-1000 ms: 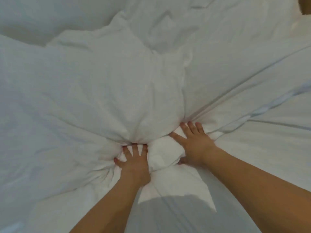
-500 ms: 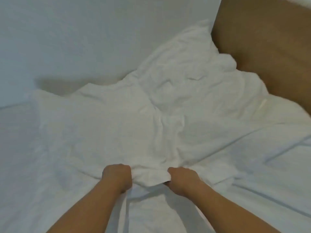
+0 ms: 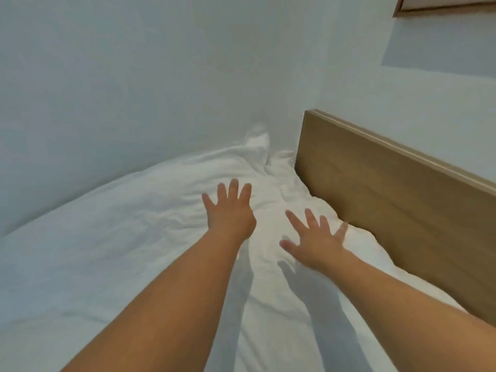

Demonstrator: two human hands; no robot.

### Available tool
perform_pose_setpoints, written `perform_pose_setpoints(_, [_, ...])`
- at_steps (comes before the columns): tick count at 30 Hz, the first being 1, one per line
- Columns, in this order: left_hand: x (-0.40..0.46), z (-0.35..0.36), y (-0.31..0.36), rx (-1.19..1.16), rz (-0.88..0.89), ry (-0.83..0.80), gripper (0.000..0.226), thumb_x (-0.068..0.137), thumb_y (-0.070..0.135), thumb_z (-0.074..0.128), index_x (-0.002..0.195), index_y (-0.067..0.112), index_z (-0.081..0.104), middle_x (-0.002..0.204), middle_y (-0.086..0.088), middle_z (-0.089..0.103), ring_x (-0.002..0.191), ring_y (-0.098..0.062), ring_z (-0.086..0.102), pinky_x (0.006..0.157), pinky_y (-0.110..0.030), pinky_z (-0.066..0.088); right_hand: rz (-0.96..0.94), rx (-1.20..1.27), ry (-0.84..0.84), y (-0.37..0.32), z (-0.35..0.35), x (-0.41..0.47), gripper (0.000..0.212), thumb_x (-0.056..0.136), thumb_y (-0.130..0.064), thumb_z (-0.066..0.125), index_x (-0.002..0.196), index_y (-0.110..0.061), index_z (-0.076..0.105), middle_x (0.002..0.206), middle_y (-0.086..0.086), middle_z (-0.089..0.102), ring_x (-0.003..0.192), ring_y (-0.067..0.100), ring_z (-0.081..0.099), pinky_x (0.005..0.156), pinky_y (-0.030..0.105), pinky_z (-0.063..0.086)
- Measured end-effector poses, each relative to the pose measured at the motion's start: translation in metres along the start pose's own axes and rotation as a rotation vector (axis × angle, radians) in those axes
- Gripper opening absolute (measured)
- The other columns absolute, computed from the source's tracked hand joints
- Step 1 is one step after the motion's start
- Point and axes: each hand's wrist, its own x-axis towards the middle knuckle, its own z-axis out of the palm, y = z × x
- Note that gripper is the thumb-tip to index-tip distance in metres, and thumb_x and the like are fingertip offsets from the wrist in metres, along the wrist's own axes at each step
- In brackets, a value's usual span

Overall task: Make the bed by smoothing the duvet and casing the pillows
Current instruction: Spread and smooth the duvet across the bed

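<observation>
Duvet (image 3: 128, 237) is lying white and rumpled across the bed, running from the near edge toward the far corner where the wall (image 3: 134, 76) is meeting the wooden headboard (image 3: 389, 210). Its worst bunching is sitting in that corner, straight ahead of and beyond both sets of fingers, so the coming stroke is likely calling for a push forward along the bed's long axis. Left hand (image 3: 230, 213) is reaching slightly farther and is the nearer one to the bunched corner; its fingers (image 3: 233, 189) are spreading wide and straight, holding nothing, and whether the palm is pressing the cloth or hovering just above it is hard to tell. Right hand (image 3: 316, 242) is stretching out just beside the headboard, fingers splayed wide too, gripping nothing. Both forearms are extending nearly straight, palms facing down. No pillow is clearly showing apart from the cloth.
</observation>
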Motion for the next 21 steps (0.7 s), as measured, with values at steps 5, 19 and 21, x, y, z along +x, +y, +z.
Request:
perform_pose_setpoints(5, [0.104, 0.15, -0.017, -0.229, -0.043, -0.249, 0.068, 0.087, 0.078, 0.016, 0.146, 0.056, -0.011, 0.16, 0.014, -0.019, 0.148, -0.029, -0.018, 0.105, -0.076, -0.001, -0.062, -0.051, 0.141, 0.05, 0.202, 0.039, 0.069, 0.085, -0.08, 0.005, 0.146, -0.052, -0.011, 0.16, 0.002, -0.018, 0.147, 0.037, -0.004, 0.104, 0.075, -0.001])
perform_pose_setpoints(19, [0.191, 0.281, 0.044, -0.432, -0.035, 0.28, 0.064, 0.091, 0.072, 0.017, 0.148, 0.052, -0.005, 0.161, 0.003, -0.013, 0.147, -0.027, -0.016, 0.107, -0.072, -0.008, -0.12, 0.012, 0.666, 0.054, 0.301, 0.129, 0.067, 0.091, -0.065, 0.023, 0.152, -0.037, 0.012, 0.159, 0.018, 0.012, 0.144, 0.045, 0.009, 0.105, 0.075, -0.001])
perform_pose_setpoints(21, [0.214, 0.261, 0.073, -0.368, 0.045, 0.155, 0.065, 0.089, 0.074, 0.011, 0.147, 0.054, -0.011, 0.161, 0.005, -0.018, 0.146, -0.03, -0.022, 0.105, -0.074, -0.011, -0.117, 0.027, 0.662, 0.055, 0.299, 0.129, 0.068, 0.092, -0.065, 0.022, 0.152, -0.038, 0.008, 0.158, 0.017, 0.013, 0.144, 0.045, 0.009, 0.105, 0.075, 0.0])
